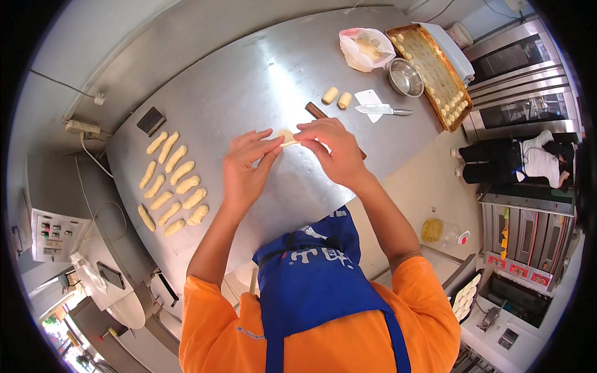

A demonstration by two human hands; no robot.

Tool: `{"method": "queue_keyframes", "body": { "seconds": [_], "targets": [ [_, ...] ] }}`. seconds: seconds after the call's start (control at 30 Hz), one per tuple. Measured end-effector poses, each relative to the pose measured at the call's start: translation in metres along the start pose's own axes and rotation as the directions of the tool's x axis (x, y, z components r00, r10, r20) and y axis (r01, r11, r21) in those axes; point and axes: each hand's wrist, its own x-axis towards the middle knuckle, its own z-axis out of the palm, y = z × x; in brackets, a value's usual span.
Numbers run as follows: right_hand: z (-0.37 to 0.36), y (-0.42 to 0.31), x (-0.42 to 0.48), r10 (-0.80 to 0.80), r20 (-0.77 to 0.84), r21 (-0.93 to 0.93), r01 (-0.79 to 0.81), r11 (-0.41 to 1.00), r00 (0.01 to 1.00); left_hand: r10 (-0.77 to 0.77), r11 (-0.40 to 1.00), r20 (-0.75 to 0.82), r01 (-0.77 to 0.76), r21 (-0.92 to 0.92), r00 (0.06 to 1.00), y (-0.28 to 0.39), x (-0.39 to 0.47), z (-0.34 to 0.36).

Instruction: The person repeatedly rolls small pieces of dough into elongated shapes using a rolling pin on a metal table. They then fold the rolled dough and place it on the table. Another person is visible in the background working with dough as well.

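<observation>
A thin piece of pale dough (285, 136) is held between my two hands over the steel table (242, 88). My left hand (247, 163) pinches its left end with thumb and fingertips. At the other end, the thumb and fingers of my right hand (336, 151) grip the dough. A wooden rolling pin (316, 110) lies partly hidden beneath my right hand and wrist. Beyond that hand, two short dough rolls (329, 95) rest on the table. Several longer shaped dough pieces (175, 159) lie in rows to the left.
A knife (373, 109) lies across a white scraper (368, 98). Farther right stand a plastic bag (366, 49), a steel bowl (406, 78) and a baking tray (429, 70) with small dough pieces. A dark block-like object (151, 121) sits far left. Another person (531, 161) bends by the ovens.
</observation>
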Motion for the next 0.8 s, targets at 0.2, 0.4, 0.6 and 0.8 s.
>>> {"method": "queue_keyframes", "body": {
  "seconds": [0.2,0.4,0.6,0.8],
  "targets": [
    [0.098,0.095,-0.152,0.147,0.113,-0.301,-0.107,0.948,0.983,0.028,0.951,0.22,-0.094,0.294,0.975,-0.112,-0.131,0.088],
    [0.121,0.089,-0.237,0.136,0.202,-0.409,-0.043,0.912,0.97,-0.068,0.891,0.4,-0.125,0.436,0.914,-0.111,-0.216,0.109],
    [0.127,0.078,-0.233,0.151,0.315,-0.342,-0.036,0.939,0.937,0.001,0.898,0.516,-0.228,0.377,0.857,-0.11,-0.218,0.118],
    [0.118,0.094,-0.222,0.284,0.268,-0.19,-0.238,0.952,0.921,-0.127,0.981,0.425,0.05,0.189,0.896,-0.134,-0.196,0.114]
  ]
}}
